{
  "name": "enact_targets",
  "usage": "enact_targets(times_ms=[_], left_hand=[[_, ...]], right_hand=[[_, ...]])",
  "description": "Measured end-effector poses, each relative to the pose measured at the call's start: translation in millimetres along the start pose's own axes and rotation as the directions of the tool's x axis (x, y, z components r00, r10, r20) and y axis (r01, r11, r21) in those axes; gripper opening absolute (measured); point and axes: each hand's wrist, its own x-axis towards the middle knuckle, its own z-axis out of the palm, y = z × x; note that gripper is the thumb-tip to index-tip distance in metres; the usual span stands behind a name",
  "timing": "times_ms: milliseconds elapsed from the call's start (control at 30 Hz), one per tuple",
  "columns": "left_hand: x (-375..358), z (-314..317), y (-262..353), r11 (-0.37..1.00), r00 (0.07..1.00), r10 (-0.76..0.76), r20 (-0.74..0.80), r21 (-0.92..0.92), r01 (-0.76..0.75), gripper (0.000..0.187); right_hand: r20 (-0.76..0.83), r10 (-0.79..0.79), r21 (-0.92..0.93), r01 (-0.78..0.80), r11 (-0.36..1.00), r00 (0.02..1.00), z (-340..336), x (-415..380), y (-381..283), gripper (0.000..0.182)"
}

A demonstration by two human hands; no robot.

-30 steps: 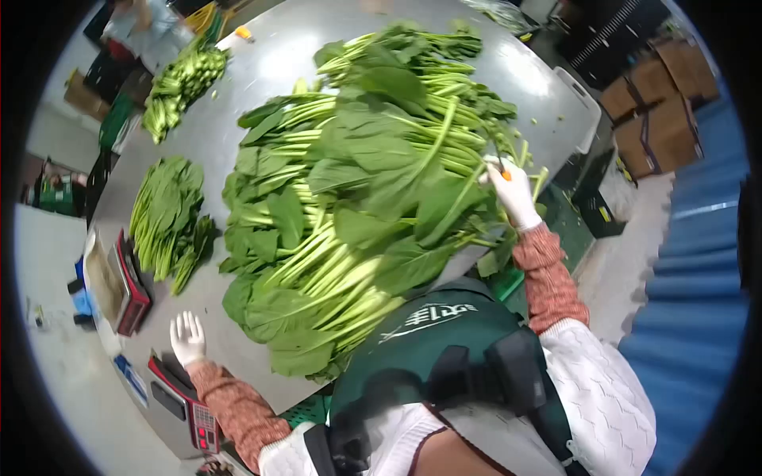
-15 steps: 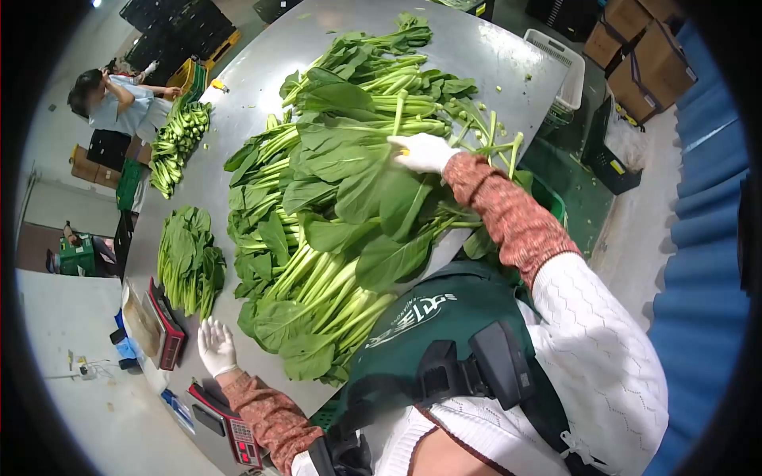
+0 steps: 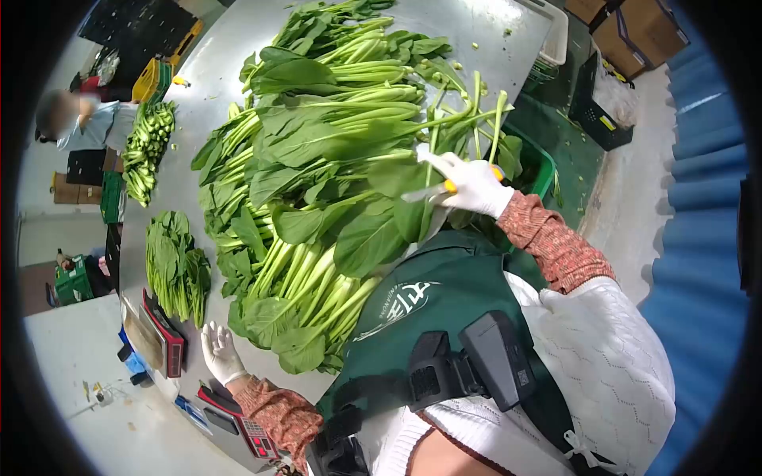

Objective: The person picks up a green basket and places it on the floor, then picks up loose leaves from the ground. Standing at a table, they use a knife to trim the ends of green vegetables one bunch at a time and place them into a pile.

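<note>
My right hand, in a white glove, is closed around a small knife. Yellow-orange handle parts show at both sides of the fist, and the short blade points left over the leaves. Its thumb and forefinger reach to a leafy green stalk at the pile's right side. A large pile of leafy greens covers the metal table, leaves and pale stems overlapping. My left hand, also gloved, is held palm up with fingers spread and nothing in it, just below a smaller bunch of greens.
Two red scales stand at the table's left side. Another heap of greens lies at the far left edge, near a person. A green crate sits below the right edge; a black crate and cardboard boxes stand beyond.
My right hand has moved right and down, and the knife blade now shows. The view has shifted, so the pile sits further left. My left hand stays open near the scales.
</note>
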Motion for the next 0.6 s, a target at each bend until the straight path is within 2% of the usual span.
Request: enact_targets(times_ms=[67,100,167,200,233,300,367,400,433,467,500,533,567,600], left_hand=[[8.1,22.7,0.1,1.000,0.999,-0.013,0.032,0.020,0.012,0.041],[11.8,33.2,0.6,0.999,0.999,-0.018,0.049,0.030,0.016,0.041],[16.9,54.1,-0.1,0.997,0.994,0.002,0.106,0.076,-0.010,0.041],[18.4,63.1,-0.4,0.995,0.992,0.006,0.130,0.096,-0.018,0.041],[19.0,69.9,-0.8,0.993,0.988,0.011,0.152,0.117,-0.029,0.040],[11.7,84.6,-2.8,0.986,0.989,0.022,0.144,0.160,-0.046,0.036],[21.5,65.9,-4.7,0.984,0.980,-0.004,0.200,0.175,-0.032,0.038],[19.5,61.1,-5.7,0.983,0.983,-0.002,0.183,0.180,-0.032,0.038],[17.6,55.8,-6.9,0.982,0.986,-0.001,0.164,0.187,-0.030,0.038],[14.8,50.4,-7.5,0.981,0.989,0.003,0.148,0.191,-0.031,0.039],[8.1,46.2,-8.7,0.980,0.992,0.006,0.128,0.196,-0.031,0.039],[1.3,45.5,-10.5,0.982,0.993,0.026,0.113,0.183,-0.047,0.039],[-4.1,42.2,-13.1,0.977,0.996,0.023,0.085,0.210,-0.040,0.040],[-8.1,38.0,-16.6,0.974,0.997,0.032,0.063,0.220,-0.045,0.041]], right_hand=[[-0.011,-0.117,0.005,0.117,0.993,0.993,-0.4,8.9,-2.7,0.104],[0.040,-0.105,-0.012,0.106,0.994,0.994,1.1,19.4,4.2,0.106],[0.026,-0.040,-0.008,0.040,0.999,0.999,-2.9,40.0,22.6,0.109],[0.055,0.034,0.039,-0.036,0.999,0.998,-1.4,48.4,35.1,0.112],[-0.037,-0.023,0.148,0.029,0.989,0.999,21.9,53.8,62.5,0.113],[-0.083,-0.006,0.129,0.017,0.991,0.997,29.7,50.3,69.5,0.099],[0.117,0.096,-0.030,-0.093,0.995,0.989,26.8,39.7,64.9,0.078],[0.075,0.122,-0.038,-0.119,0.992,0.990,24.3,27.6,61.5,0.057],[0.035,0.126,-0.112,-0.121,0.986,0.991,37.3,16.4,76.9,0.041],[-0.014,0.147,-0.103,-0.148,0.984,0.989,28.2,2.5,78.2,0.026],[-0.047,0.158,-0.093,-0.161,0.982,0.986,21.8,-11.5,85.1,0.021],[-0.185,0.185,-0.099,-0.205,0.974,0.965,27.4,-25.9,97.1,0.020],[-0.149,0.167,-0.145,-0.189,0.971,0.975,18.1,-41.0,107.7,0.018],[-0.057,0.412,-0.152,-0.416,0.897,0.909,-18.9,-47.5,85.4,0.018]])
